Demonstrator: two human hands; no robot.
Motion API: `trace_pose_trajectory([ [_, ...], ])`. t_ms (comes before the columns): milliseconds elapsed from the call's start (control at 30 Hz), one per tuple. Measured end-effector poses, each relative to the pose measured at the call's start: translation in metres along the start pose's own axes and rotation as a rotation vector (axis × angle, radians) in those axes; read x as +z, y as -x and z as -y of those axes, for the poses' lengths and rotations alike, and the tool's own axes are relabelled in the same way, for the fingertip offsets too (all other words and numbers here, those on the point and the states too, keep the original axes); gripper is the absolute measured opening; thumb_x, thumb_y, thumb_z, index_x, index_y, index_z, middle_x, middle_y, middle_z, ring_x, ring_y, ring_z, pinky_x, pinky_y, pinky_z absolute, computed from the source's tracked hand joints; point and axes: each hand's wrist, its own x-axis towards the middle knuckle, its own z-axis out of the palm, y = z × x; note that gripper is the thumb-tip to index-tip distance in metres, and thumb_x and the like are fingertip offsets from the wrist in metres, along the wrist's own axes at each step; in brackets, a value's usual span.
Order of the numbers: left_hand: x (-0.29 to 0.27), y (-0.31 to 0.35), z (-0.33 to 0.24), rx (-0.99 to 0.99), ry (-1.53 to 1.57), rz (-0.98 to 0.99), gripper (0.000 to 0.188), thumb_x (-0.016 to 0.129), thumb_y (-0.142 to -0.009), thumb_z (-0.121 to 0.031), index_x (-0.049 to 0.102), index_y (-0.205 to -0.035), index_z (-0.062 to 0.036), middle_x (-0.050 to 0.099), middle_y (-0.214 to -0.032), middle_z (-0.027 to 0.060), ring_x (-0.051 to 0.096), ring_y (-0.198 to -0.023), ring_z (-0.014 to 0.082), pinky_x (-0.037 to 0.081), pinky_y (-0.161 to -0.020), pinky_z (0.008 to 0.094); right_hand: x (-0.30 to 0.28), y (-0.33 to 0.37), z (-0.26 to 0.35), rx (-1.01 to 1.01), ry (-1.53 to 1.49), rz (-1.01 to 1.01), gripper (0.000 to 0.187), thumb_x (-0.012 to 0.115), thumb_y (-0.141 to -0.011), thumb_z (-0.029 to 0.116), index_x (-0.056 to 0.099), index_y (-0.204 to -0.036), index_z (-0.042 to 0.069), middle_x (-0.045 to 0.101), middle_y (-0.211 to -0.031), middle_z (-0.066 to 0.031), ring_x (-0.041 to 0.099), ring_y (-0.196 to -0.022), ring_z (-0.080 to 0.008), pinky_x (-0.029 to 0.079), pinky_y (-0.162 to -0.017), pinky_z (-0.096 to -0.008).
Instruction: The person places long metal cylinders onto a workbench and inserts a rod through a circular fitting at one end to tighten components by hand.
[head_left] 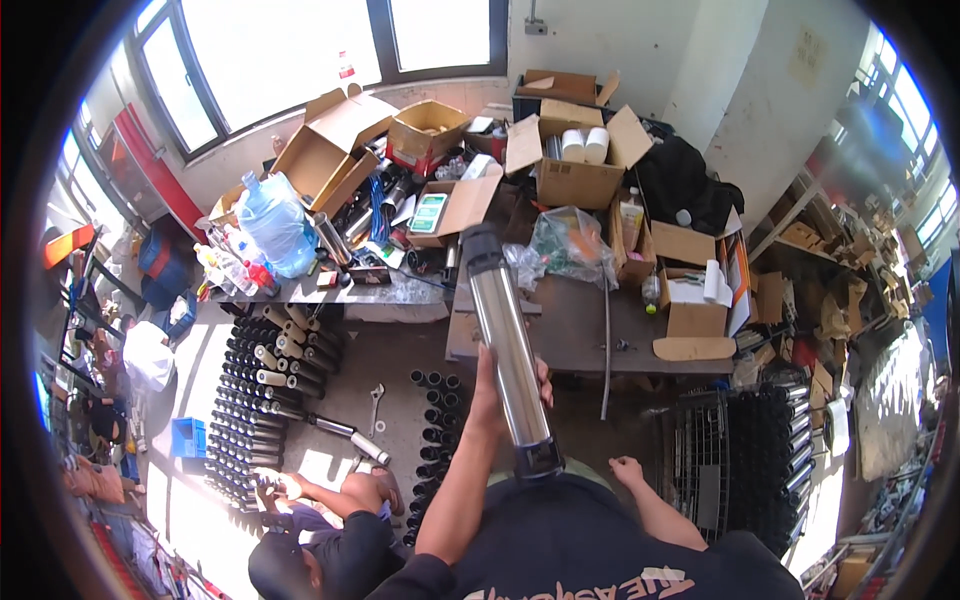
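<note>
Slantwise, the cylinder point(508, 345) runs through the left grip point(487, 396).

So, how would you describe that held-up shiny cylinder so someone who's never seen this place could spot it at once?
Look for the cluttered dark bench, then come down to the person's left grip in front of it. That grip holds a long silver cylinder with black ends, its top leaning left. Unlike the black tubes on the floor, it is mostly shiny metal and held up.
</note>
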Motion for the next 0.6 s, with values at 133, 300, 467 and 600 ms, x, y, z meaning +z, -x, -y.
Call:
trace_pose_trajectory([
  [133,0.004,-0.004,-0.017,-0.025,0.144,0.098,0.085,0.034,-0.092,-0.08,0.036,-0.15,-0.0175,0.057,-0.089,0.0135,0.061,-0.069,0.0256,0.053,-0.064,0.0421,0.006,0.013,0.011,0.031,-0.024,0.044,0.039,0.069,-0.089,0.042,0.076,-0.098,0.004,0.075,-0.084,-0.0095,0.072,-0.079,-0.0186,0.056,-0.076,-0.0343],
  [300,0.014,0.006,-0.045,0.112,-0.253,-0.103,0.085,0.033,-0.094,-0.077,0.037,-0.146,-0.0093,0.062,-0.098,0.0138,0.066,-0.079,0.0267,0.057,-0.073,0.0449,0.009,0.036,0.044,0.121,-0.159,0.135,0.038,0.068,-0.092,0.036,0.073,-0.1,-0.001,0.075,-0.089,-0.0099,0.071,-0.079,-0.0179,0.055,-0.073,-0.0326],
  [467,-0.009,0.002,-0.04,-0.11,0.306,0.174,0.081,0.035,-0.096,-0.074,0.038,-0.146,-0.0108,0.062,-0.108,0.0155,0.063,-0.091,0.0283,0.058,-0.077,0.0447,0.016,0.055,0.036,0.106,-0.034,0.107,0.039,0.068,-0.091,0.037,0.074,-0.102,0.0,0.074,-0.091,-0.0099,0.07,-0.08,-0.0181,0.055,-0.075,-0.0328],
  [600,-0.039,-0.011,-0.018,-0.145,0.21,-0.137,0.073,0.038,-0.095,-0.074,0.048,-0.126,-0.0088,0.06,-0.093,0.0143,0.062,-0.073,0.0267,0.056,-0.065,0.0411,0.008,0.062,0.027,0.149,0.077,0.117,0.04,0.068,-0.088,0.041,0.076,-0.101,0.004,0.074,-0.088,-0.01,0.07,-0.076,-0.0186,0.055,-0.071,-0.0332],
])
